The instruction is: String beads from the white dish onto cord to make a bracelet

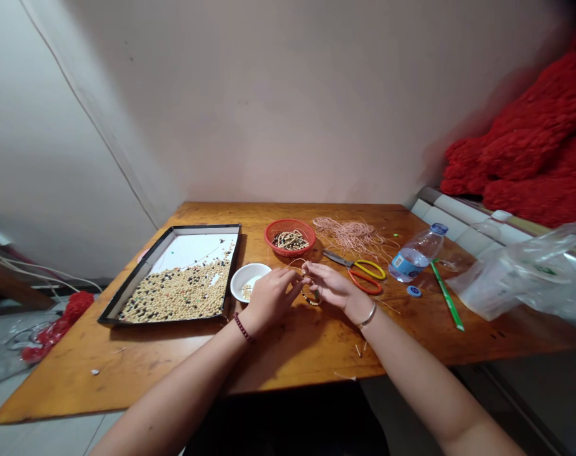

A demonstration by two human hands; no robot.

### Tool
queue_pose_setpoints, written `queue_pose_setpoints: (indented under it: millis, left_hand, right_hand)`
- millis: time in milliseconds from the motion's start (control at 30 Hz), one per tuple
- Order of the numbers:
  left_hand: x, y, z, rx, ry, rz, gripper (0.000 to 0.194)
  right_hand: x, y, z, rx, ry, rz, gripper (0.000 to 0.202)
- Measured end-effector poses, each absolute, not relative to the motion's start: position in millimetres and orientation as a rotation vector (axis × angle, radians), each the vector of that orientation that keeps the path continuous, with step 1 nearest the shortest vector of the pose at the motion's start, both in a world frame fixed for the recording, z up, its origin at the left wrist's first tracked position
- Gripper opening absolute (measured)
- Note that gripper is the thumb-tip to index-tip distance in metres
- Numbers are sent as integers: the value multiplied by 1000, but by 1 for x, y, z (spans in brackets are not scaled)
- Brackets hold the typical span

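My left hand (279, 290) and my right hand (329, 285) meet over the middle of the wooden table, fingertips pinched close together. Between them runs a thin pinkish cord, its loop rising above the fingers. A beaded bracelet (310, 300) with pale and dark beads hangs from this cord below the fingertips. Just left of my left hand stands a white bowl (239, 278) with a few pale beads in it. Behind my hands is a red basket (267, 239) holding strung beads. Scissors (369, 268) with yellow and orange handles lie right of my right hand.
At left, a black-edged tray (163, 320) holds many loose beads. Tangled pink cord (352, 234) lies behind the scissors. To the right are a water bottle (414, 256), a blue cap (414, 291), a green strip (447, 296) and a plastic bag (516, 278). Red yarn (525, 145) is piled beyond.
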State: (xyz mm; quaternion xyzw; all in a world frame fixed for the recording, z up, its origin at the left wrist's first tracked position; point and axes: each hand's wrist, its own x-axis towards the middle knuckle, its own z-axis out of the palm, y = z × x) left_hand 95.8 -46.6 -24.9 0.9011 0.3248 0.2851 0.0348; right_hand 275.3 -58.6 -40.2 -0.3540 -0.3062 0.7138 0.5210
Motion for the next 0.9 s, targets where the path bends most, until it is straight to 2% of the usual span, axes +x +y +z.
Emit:
queue_pose_setpoints:
  millis: [200, 333, 900]
  left_hand:
    - [97, -48, -29, 2695, 1081, 777, 27]
    - [100, -51, -32, 2561, 1077, 757, 22]
    - [101, -54, -36, 2548, 1106, 689, 25]
  right_hand:
    - [271, -55, -46, -770, -574, 1729, 2]
    - [269, -57, -48, -730, -552, 1784, 5]
    - [274, -59, -52, -689, -533, 1870, 10]
